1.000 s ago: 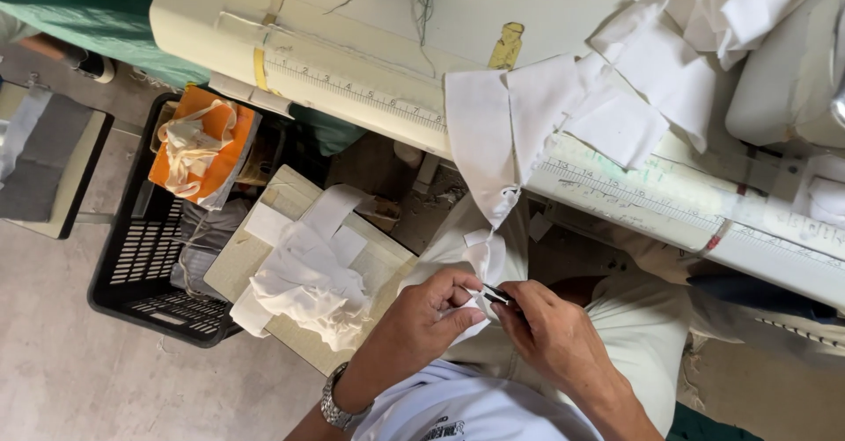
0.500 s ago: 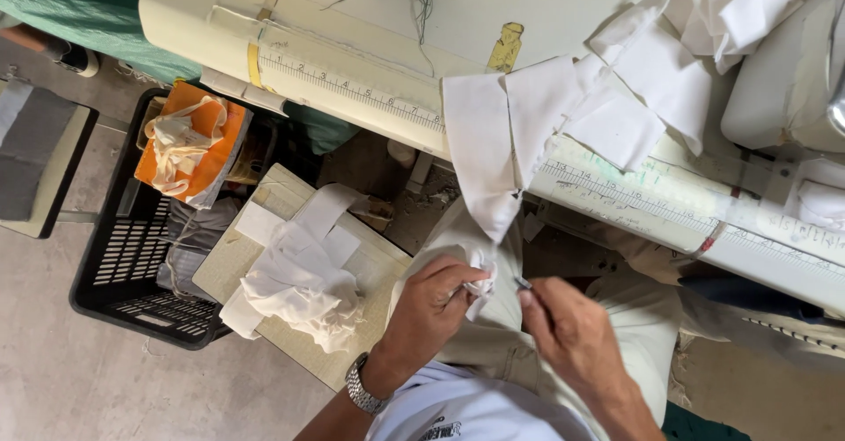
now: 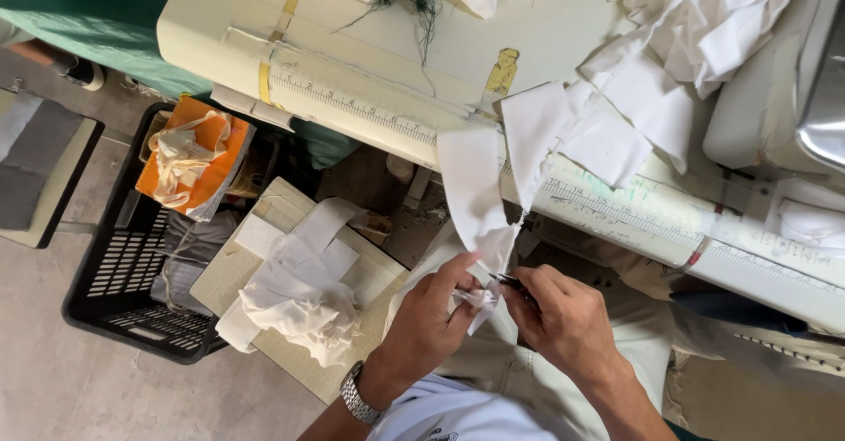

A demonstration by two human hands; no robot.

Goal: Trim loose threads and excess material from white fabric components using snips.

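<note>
both hands now meet again over the lap: half a second ago they were slightly apart, the right drawn off to the side; now they close on the same bit of cloth, so the trimming looks to be on its next cut, judging by the grip. left hand (image 3: pixel 429 325) is curled, thumb and forefinger pressed together, pinching the crumpled end of a white fabric strip (image 3: pixel 475 196); wristwatch (image 3: pixel 356 395) on that wrist. right hand (image 3: pixel 563 319) is closed round a small dark tool (image 3: pixel 509 280), likely thread snips, tip touching the cloth just beside the left fingertips; blades too small to tell whether open or shut. the strip runs up and away from the hands and hangs off the edge of the sewing table (image 3: pixel 370 54), which lies beyond both hands, ruler tapes along its edge. more white cut pieces (image 3: pixel 616 133) lie on the table above the right hand, a bigger white heap (image 3: pixel 704 18) further out on that side. to the left of the left hand, a board carries a crumpled white pile (image 3: pixel 299 296); further left a black plastic crate (image 3: pixel 123 282) on the floor with an orange bag (image 3: pixel 189 155) on top. camera view has shifted a little too, crate sits more in frame than before.
</note>
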